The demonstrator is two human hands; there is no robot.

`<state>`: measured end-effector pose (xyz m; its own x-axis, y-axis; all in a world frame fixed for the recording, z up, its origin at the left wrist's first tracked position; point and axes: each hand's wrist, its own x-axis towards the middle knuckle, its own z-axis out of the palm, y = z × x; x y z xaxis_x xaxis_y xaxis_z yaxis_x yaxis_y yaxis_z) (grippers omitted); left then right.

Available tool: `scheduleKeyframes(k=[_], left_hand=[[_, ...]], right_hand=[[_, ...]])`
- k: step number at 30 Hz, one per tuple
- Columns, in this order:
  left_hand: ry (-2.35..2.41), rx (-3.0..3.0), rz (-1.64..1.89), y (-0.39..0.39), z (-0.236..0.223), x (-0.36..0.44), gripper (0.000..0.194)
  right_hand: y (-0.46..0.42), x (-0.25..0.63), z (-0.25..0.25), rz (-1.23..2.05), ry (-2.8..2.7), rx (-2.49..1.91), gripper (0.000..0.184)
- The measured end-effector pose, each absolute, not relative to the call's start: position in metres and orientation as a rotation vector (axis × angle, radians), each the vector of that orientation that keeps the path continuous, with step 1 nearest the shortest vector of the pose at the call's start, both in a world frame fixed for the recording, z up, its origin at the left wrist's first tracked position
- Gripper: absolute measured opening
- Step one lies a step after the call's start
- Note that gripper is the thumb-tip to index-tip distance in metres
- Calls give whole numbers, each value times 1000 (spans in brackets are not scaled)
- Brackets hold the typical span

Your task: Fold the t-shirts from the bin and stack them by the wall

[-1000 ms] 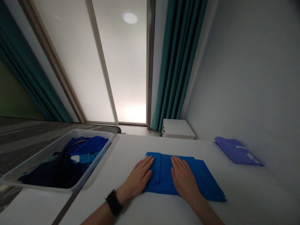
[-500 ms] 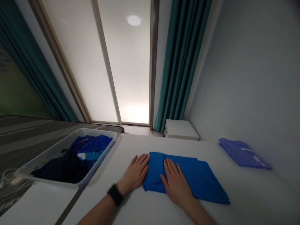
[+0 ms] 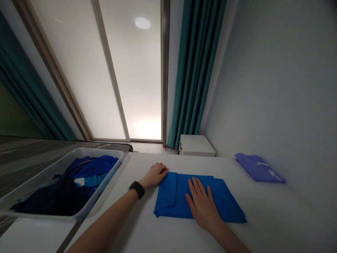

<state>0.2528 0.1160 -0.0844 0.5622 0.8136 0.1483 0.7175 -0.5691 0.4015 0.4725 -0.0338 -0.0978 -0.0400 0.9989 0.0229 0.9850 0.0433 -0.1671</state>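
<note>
Head view: the left hand curls at the edge of a folded bright-blue cotton cloth, its grip unclear, on a white tabletop; the right hand presses spread flat on the cloth.

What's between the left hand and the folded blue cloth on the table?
Nothing visible. The left hand sits right at the far left corner of the folded blue cloth, with no object between them. The right hand lies flat on the cloth.
</note>
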Motion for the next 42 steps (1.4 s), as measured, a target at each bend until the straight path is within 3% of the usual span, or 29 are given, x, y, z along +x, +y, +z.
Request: scheduleKeyframes(k=[4, 11, 19, 29, 34, 38, 42], left_hand=[[1250, 2554, 456, 115, -84, 260, 28], [1325, 2609, 439, 105, -87, 259, 24], [1549, 2655, 324, 67, -85, 244, 23], [1568, 2580, 271, 16, -81, 225, 28], [1517, 2540, 273, 25, -75, 226, 31], [1424, 2569, 276, 32, -71, 233, 29], [1361, 2546, 226, 30, -70, 239, 24]], right_hand=[[-45, 511, -110, 22, -2052, -2307, 67], [-45, 530, -122, -29, -2087, -2235, 68], [-10, 556, -121, 73, -2369, -1920, 64], [41, 574, -86, 365, -2725, -1459, 63], [32, 554, -86, 316, -2495, -1797, 56], [17, 523, -95, 244, -2156, -2230, 61], [11, 508, -104, 240, -2074, -2317, 65]])
